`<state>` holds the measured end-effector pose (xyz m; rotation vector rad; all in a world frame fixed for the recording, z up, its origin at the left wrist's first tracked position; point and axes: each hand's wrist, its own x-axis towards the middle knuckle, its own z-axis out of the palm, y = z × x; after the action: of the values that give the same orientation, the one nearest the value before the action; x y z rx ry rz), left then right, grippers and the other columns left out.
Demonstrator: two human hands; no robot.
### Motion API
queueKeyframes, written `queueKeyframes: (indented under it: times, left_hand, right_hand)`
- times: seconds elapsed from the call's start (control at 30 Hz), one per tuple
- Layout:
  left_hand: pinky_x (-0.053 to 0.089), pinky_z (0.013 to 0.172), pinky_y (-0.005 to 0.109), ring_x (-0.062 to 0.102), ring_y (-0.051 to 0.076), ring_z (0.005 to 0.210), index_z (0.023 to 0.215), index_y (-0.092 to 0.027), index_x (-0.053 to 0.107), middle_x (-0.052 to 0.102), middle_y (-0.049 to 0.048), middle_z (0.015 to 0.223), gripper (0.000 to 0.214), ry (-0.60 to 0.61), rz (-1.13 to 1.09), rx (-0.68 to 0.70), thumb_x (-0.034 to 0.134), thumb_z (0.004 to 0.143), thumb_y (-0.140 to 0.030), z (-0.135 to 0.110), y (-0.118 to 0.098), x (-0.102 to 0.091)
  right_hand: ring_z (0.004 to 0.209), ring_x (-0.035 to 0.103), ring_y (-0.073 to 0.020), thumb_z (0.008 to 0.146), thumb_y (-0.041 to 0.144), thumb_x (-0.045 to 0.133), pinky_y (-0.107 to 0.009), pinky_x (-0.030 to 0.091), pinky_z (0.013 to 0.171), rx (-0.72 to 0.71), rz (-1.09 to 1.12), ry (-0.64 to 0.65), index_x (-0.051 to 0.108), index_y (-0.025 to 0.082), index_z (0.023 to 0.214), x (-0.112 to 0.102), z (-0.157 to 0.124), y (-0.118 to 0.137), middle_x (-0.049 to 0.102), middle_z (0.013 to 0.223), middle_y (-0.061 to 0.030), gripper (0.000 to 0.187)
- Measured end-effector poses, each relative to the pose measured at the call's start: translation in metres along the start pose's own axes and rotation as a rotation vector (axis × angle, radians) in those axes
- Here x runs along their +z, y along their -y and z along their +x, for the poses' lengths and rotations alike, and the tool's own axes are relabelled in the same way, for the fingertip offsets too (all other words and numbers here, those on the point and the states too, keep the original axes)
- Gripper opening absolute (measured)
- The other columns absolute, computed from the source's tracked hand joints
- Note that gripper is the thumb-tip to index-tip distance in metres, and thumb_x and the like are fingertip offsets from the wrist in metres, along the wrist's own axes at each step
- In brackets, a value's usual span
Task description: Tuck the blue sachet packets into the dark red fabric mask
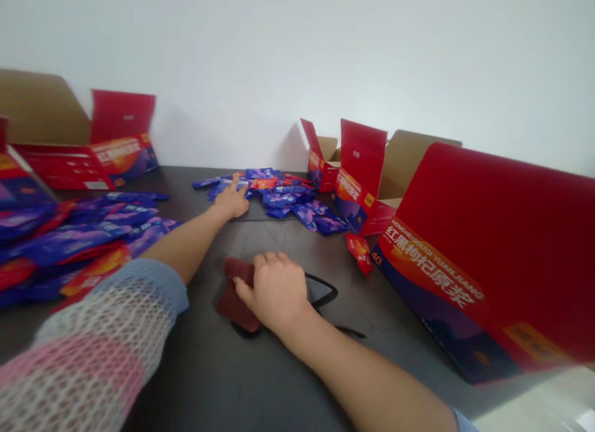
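Observation:
My left hand (232, 199) reaches to the back of the table, fingers spread over the near-left side of a pile of blue and red sachets (283, 196). It appears to rest on the blue ones, and none is visibly gripped. Closer to me, my right hand (279, 289) is closed on a soft-looking, dark red cloth-like piece (239, 295), partly hidden under the fingers. From beneath that hand a grey, black-edged pointed shape (320, 290) sticks out to the right; its kind is unclear. A single red sachet (359, 252) lies farther right.
Open red boxes (360, 184) stand behind and to the right, with a large red box (465, 264) nearest. At the left, a bigger heap of sachets (97, 233) lies before more open boxes (121, 141). A white wall (232, 66) borders the dark table (204, 370).

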<state>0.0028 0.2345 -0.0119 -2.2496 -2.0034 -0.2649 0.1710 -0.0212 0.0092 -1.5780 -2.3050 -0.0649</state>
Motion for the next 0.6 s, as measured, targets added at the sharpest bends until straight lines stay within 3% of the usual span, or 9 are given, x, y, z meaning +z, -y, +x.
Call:
queueKeyframes:
  times: [0.1,0.2,0.47,0.6]
  left_hand:
    - [0.039,0.106,0.049,0.048,0.038,0.133,0.148,-0.003,0.041,0.045,0.0279,0.148,0.061,0.004,0.061,0.022,0.039,0.092,-0.027,0.006,-0.001,0.002]
    - [0.039,0.104,0.048,0.048,0.038,0.131,0.139,0.003,0.048,0.056,0.0305,0.134,0.055,-0.017,0.086,0.049,0.043,0.089,-0.020,0.003,0.000,0.001]
    - [0.044,0.097,0.044,0.055,0.035,0.122,0.125,-0.003,0.058,0.061,0.0279,0.124,0.046,-0.092,0.138,0.085,0.025,0.094,-0.014,-0.043,0.015,-0.018]
    - [0.044,0.097,0.051,0.055,0.042,0.119,0.131,0.003,0.050,0.060,0.0317,0.122,0.058,-0.239,0.050,-0.140,0.035,0.096,-0.039,-0.053,0.014,-0.025]
  right_hand:
    - [0.091,0.065,-0.0266,0.089,0.052,0.058,-0.037,0.051,0.072,-0.012,0.012,0.009,0.068,0.016,0.094,0.002,0.000,0.002,0.071,0.095,-0.0092,0.038]
    - [0.093,0.064,-0.0265,0.090,0.052,0.056,-0.037,0.051,0.073,-0.015,0.004,-0.003,0.068,0.015,0.095,0.001,-0.001,0.003,0.071,0.096,-0.0099,0.038]
    - [0.092,0.065,-0.0255,0.091,0.051,0.055,-0.035,0.050,0.075,-0.036,-0.010,0.014,0.068,0.015,0.096,-0.002,0.001,0.003,0.071,0.097,-0.0108,0.039]
    - [0.093,0.066,-0.0267,0.091,0.051,0.055,-0.036,0.051,0.074,-0.044,-0.013,0.001,0.069,0.014,0.096,-0.003,0.000,0.003,0.072,0.097,-0.0106,0.039]
